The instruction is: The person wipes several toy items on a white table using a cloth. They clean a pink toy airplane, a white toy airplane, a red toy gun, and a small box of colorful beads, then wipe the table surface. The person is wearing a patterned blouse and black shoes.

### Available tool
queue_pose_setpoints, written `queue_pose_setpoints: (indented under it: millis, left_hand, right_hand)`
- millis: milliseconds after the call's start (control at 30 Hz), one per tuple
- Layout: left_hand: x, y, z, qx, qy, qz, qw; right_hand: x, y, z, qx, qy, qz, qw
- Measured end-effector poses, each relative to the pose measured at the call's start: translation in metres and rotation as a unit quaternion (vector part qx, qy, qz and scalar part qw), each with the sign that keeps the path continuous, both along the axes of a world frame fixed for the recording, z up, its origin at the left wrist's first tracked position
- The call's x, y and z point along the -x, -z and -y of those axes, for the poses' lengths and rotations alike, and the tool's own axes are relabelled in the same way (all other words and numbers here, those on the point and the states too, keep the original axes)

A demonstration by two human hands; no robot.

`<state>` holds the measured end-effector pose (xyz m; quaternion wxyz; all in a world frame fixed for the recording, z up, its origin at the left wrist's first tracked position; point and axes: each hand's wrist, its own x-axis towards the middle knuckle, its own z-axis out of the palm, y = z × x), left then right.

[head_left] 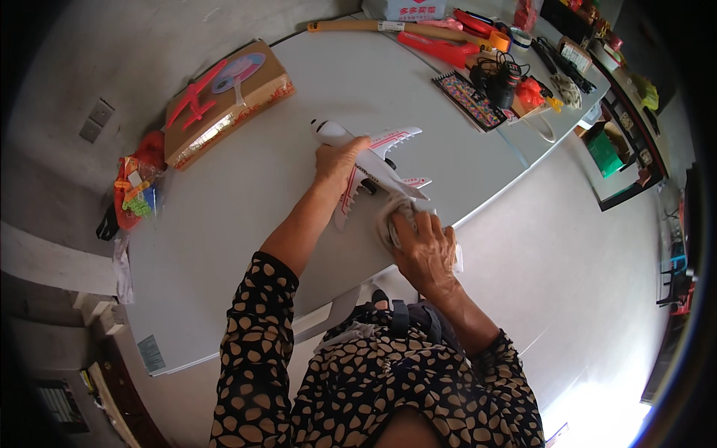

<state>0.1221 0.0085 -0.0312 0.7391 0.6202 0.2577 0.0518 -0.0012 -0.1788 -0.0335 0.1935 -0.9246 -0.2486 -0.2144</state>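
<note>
A white toy airplane (379,170) with red stripes on its wings and dark engines is held over the grey table (246,201), nose pointing away and to the left. My left hand (340,160) wraps around its body just behind the nose. By the tail, at the table's near edge, my right hand (427,250) is closed on a pale, crumpled cloth (390,222). The cloth is against or right beside the tail; which of the two I cannot tell. My right fingertips are partly buried in the cloth.
At the far left lies a cardboard box (258,86) with a pink toy (198,101) on top. Small toys in plastic (134,190) sit at the left edge. A notebook (469,101), a cable bundle (499,81) and red items (437,48) crowd the far right.
</note>
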Motion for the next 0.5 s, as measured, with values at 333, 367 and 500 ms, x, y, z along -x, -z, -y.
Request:
queue_pose_setpoints:
  millis: [333, 367, 500]
  left_hand:
    - [0.004, 0.002, -0.001, 0.016, -0.005, 0.025, 1.000]
    - [0.003, 0.004, -0.002, 0.014, -0.017, 0.032, 0.999]
    - [0.007, 0.004, 0.001, 0.025, -0.030, 0.051, 0.998]
  right_hand:
    - [-0.013, 0.005, -0.014, 0.028, 0.047, 0.036, 0.998]
    - [-0.012, 0.004, -0.012, 0.022, 0.042, 0.025, 0.999]
    - [-0.006, 0.005, 0.006, 0.012, 0.024, -0.018, 0.999]
